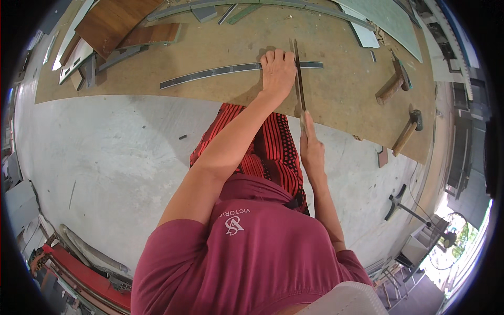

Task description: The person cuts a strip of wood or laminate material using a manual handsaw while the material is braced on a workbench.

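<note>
A long, narrow dark grey strip [210,74] with lighter edges lies across the brown board [220,42] in front of me. My left hand [278,71] is closed over it near its right end, knuckles up, pressing it to the board. In my right hand [313,149] is the handle of a long, thin saw [300,79], seen edge-on and pointing away from me. The saw's blade crosses the strip just right of my left fingers. Whether its teeth have cut into the strip, I cannot tell.
Right on the board lie a hatchet-like tool [391,90] and a hammer [408,132]. Brown wood panels [113,26] pile up far left, with long strips [252,6] along the back. A small dark offcut [182,137] lies on the grey floor [115,157]. A fan [449,239] stands lower right.
</note>
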### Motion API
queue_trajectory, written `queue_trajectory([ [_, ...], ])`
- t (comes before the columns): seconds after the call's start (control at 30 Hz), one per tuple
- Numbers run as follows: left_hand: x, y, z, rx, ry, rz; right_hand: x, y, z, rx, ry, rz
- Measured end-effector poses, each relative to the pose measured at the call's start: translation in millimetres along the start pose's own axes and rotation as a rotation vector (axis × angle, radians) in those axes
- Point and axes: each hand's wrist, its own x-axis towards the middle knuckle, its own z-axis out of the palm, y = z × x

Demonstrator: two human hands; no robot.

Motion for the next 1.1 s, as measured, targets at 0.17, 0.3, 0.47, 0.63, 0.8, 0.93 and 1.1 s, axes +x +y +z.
queue_trajectory([
  [0.17, 1.1, -3.1, 0.6, 0.017, 0.008, 0.013, -56.6, 24.5, 8.3, -0.023, 0.018, 0.025],
  [0.3, 1.6, -3.2, -0.1, 0.005, 0.01, 0.01, -49.8, 19.6, 5.7, 0.007, -0.002, 0.065],
  [0.47, 0.5, -1.4, 0.1, 0.006, 0.008, 0.014, 15.9, -7.9, -3.1, -0.061, -0.082, 0.117],
  [0.63, -1.5, -0.7, 2.9, 0.028, -0.003, 0.007, 11.2, 3.3, 3.0, -0.052, -0.037, 0.026],
  [0.8, -1.5, -3.4, 5.5, 0.015, 0.036, 0.021, -53.4, 26.5, 8.6, -0.025, -0.035, 0.059],
  [0.93, 1.5, -4.2, 3.4, 0.051, 0.028, 0.024, -51.0, 17.8, 8.4, -0.025, -0.038, 0.051],
  [1.1, -1.5, -2.8, 3.8, 0.044, 0.06, 0.025, 5.9, -4.7, 4.2, -0.074, -0.025, 0.039],
])
